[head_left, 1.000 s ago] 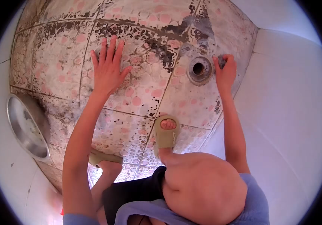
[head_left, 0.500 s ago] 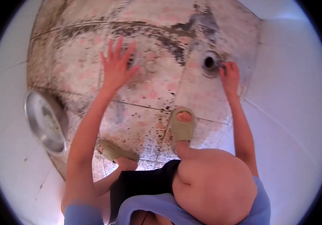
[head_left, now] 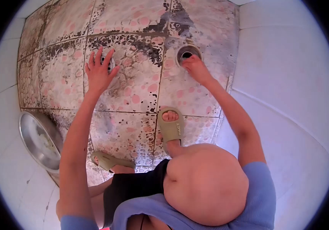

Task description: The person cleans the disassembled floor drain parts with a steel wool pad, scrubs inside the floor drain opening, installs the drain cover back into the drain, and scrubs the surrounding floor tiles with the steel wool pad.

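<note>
My left hand (head_left: 98, 74) lies palm down with its fingers spread. Partly beneath it is a round drain cover (head_left: 111, 66) with small dark holes, set on the stained tile floor. Over on the right, my right hand (head_left: 195, 69) is closed at the near edge of an open floor drain (head_left: 179, 53). The drain has a wide grey ring around a dark round hole. My fingertips bend down at the ring, and what they hold, if anything, is hidden.
A metal basin (head_left: 38, 140) leans against the left wall, with some residue inside. My sandalled feet stand on the floor, in one green sandal (head_left: 171, 128) and another green sandal (head_left: 109, 160). A white wall (head_left: 275, 76) closes off the right side.
The view has shifted, so the floor sits further left. My right hand has moved from the drain's right side to its near edge. My left hand stays spread by the cover.
</note>
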A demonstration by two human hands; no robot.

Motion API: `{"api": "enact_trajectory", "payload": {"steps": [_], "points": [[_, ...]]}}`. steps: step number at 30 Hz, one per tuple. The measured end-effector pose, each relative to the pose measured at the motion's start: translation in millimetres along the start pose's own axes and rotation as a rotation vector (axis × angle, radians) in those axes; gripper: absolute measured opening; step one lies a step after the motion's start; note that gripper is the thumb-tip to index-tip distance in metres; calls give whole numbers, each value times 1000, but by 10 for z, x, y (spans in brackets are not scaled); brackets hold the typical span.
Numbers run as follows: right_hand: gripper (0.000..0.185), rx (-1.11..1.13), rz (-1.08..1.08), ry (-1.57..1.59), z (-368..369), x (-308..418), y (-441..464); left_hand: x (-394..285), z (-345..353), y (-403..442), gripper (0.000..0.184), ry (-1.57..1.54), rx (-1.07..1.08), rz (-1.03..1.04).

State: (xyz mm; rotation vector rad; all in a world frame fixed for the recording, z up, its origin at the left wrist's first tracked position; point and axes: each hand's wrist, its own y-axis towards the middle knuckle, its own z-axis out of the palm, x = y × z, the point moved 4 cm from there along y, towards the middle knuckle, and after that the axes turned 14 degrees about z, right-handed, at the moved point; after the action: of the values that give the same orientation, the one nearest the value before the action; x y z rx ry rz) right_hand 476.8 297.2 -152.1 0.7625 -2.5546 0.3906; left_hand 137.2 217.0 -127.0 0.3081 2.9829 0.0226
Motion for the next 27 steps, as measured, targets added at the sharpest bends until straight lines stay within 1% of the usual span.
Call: {"api": "enact_trajectory", "payload": {"steps": [3,6,9,10,12,14,15,18,20,22,25,27], "points": [[18,12,81,-186,-222,-158,-73,-18,-10,-15,61,5,18,2],[22,-350,131,4,-428,19,143,-4,-12,8,61,32,25,-13],[21,-256,-80,-109,-177,71,539,-26,1,-14,61,16,-21,4],[19,-262,-26,-116,-181,-53,553,-21,-9,-21,60,5,-45,16],[17,-277,69,-133,-311,-354,505,-21,-1,-49,60,17,-13,-11],[17,-345,262,-111,-359,-678,210,-2,-17,13,59,25,-12,-6],[18,-372,355,-101,-419,-682,146,-7,-25,7,59,23,-17,5],[18,-445,472,-2,-334,-494,296,-24,-33,-16,58,19,-13,15],[16,-488,289,58,-168,-134,551,-20,-25,-12,58,-10,-30,12],[13,-350,221,39,-53,183,559,-8,-22,-28,57,-71,-61,13],[13,-137,70,8,74,322,236,-1,7,-14,58,-30,-49,5],[13,-136,72,5,49,283,66,-28,14,-30,59,-4,-53,18]]}}
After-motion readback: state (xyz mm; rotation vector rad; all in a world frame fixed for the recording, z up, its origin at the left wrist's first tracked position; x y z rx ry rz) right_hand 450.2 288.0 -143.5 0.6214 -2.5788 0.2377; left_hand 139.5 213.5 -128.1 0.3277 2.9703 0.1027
